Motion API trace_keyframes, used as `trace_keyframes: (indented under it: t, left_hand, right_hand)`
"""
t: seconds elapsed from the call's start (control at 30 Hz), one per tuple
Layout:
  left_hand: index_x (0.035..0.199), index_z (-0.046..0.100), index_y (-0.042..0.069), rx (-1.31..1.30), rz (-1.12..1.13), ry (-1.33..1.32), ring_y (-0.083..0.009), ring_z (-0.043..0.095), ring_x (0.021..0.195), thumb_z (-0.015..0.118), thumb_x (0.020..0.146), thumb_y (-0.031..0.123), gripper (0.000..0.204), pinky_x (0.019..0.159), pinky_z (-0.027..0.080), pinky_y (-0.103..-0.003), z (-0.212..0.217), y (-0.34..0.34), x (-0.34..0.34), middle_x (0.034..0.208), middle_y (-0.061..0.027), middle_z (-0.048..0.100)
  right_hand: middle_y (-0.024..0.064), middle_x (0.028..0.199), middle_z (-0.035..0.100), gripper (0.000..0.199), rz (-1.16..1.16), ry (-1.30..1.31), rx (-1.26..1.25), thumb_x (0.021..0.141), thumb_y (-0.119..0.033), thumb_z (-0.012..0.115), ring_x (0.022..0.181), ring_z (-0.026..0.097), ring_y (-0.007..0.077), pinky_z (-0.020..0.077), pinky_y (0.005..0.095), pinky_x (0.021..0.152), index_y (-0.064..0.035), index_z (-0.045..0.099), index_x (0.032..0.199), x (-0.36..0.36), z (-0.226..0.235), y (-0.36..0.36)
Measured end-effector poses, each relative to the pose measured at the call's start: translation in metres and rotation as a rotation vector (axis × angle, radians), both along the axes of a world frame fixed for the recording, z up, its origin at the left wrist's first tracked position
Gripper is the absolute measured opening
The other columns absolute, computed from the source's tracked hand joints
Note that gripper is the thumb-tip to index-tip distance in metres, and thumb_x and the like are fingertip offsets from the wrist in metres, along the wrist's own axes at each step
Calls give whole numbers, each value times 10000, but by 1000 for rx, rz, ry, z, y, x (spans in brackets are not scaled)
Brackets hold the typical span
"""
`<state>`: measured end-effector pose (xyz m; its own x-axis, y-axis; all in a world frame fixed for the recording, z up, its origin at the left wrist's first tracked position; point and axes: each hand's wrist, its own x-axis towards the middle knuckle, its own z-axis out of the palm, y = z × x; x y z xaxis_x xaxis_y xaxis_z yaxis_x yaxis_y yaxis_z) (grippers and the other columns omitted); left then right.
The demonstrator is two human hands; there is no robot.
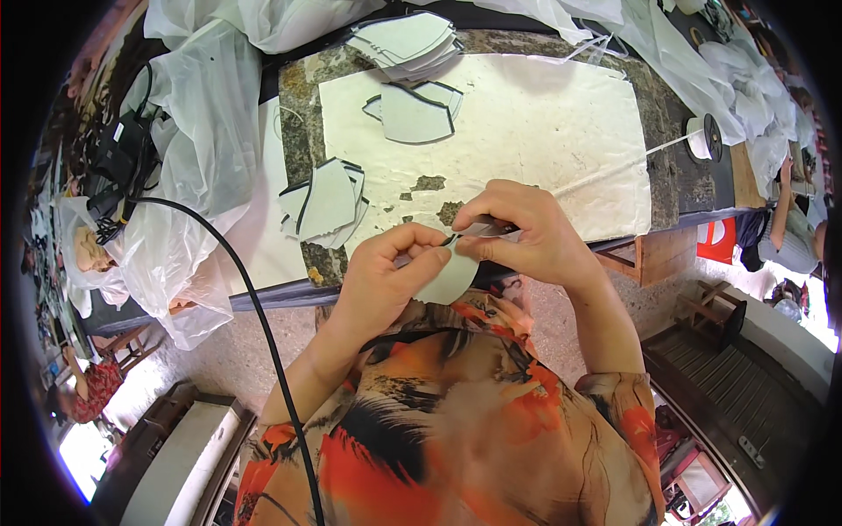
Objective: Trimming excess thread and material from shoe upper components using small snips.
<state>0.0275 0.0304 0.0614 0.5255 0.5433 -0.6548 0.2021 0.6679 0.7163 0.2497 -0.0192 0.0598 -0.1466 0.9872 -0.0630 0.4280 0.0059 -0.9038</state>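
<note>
1. A pale grey-green fabric-like piece [452, 279] is at the centre of the frame, held up between two hands just over the table's near edge.
2. The left hand [386, 272] pinches the piece's upper left part between thumb and index finger; its other fingers curl in behind, partly hidden.
3. The right hand [532, 230] has thumb and bent index finger drawn close together at the piece's upper right, where a small dark-and-grey part shows between them; whether that belongs to the piece is unclear. Its remaining fingers are folded.
4. Left of centre, near the left hand, lies a fanned pile of dark-edged pieces [326, 206]. A smaller group [417, 116] sits above centre, and a taller stack [406, 46] at the top.
5. Beneath the smaller group spreads a worn white sheet [544, 105], on a mottled slab [303, 96].
6. At upper right, a black-flanged spool [702, 138] carries white tape [614, 167], which runs down-left across the sheet toward the right hand.
7. Translucent plastic bags [206, 114] fill the upper left; their contents are hard to make out.
</note>
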Motion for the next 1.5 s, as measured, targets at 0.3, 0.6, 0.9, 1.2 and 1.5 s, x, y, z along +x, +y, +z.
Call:
trace_keyframes:
  t: [0.3, 0.6, 0.9, 1.2, 1.5]
  left_hand:
    - [1069, 717, -25, 206, -85, -18, -43, 560, 740, 736, 943, 132, 202, 661, 460, -224, -10, -2, -6, 814, 16, 669]
    - [1075, 707, -24, 54, -98, -40, -41, 583, 764, 711, 956, 127, 192, 680, 467, -216, 3, 10, 3, 867, 15, 681]
    - [1085, 701, 14, -6, -103, -94, -14, 577, 756, 677, 985, 134, 158, 612, 447, -191, -8, 12, -4, 898, 36, 671]
    - [1104, 709, 14, -316, -82, -94, -10, 574, 723, 728, 973, 166, 202, 571, 434, -186, 18, 22, 1, 859, 31, 672]
    - [1122, 709, 17, -176, -212, -20, -1, 523, 573, 690, 959, 128, 198, 427, 324, -183, 14, 21, -3, 831, 22, 670]
  right_hand:
    - [69, 813, 629, 159, -162, 58, -184, 861, -108, 728, 739, 581, 143, 467, 296, 684, -20, 681, 984, -2, -4, 1]
    - [51, 795, 621, 127, -42, 82, -166, 891, -109, 696, 726, 554, 111, 463, 275, 674, 4, 665, 942, -2, -5, -1]
    - [18, 762, 591, 123, -129, 196, -244, 902, -107, 681, 709, 502, 76, 436, 270, 642, 10, 653, 927, -8, -1, -2]
    - [16, 712, 559, 112, -91, 78, -157, 872, -95, 637, 679, 484, 85, 434, 276, 624, 17, 635, 885, -9, -3, -3]
    - [-2, 733, 568, 128, -118, 230, -323, 875, -105, 656, 703, 485, 66, 428, 257, 644, 22, 638, 867, -8, 2, -6]
